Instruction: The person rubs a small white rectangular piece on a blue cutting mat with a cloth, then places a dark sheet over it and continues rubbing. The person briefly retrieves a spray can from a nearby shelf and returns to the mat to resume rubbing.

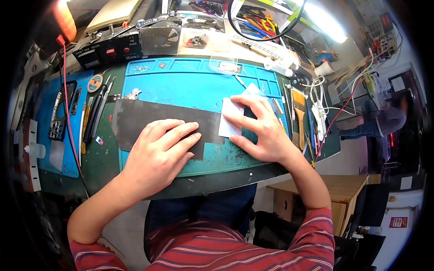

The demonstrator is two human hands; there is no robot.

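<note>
A dark grey flat sheet (138, 119) with a notched lower right corner lies across the blue work mat (181, 86). My left hand (156, 151) rests on the sheet with its fingers stretched out and close together, holding nothing. At the sheet's right end is a white rectangular card (229, 119). My right hand (266, 131) holds the card, with the thumb at its lower edge and the fingertips on its upper part. Behind that hand lies a pale, crumpled piece (254, 89), partly hidden by the fingers.
Left of the mat lie black-handled tools (94, 113) and an orange solder spool (95, 83). A wooden-handled brush (299, 113) and white cables (322, 92) are at the right. A black power unit (110, 49) and a clear plastic box (223, 64) stand behind. Another person (391, 119) is far right.
</note>
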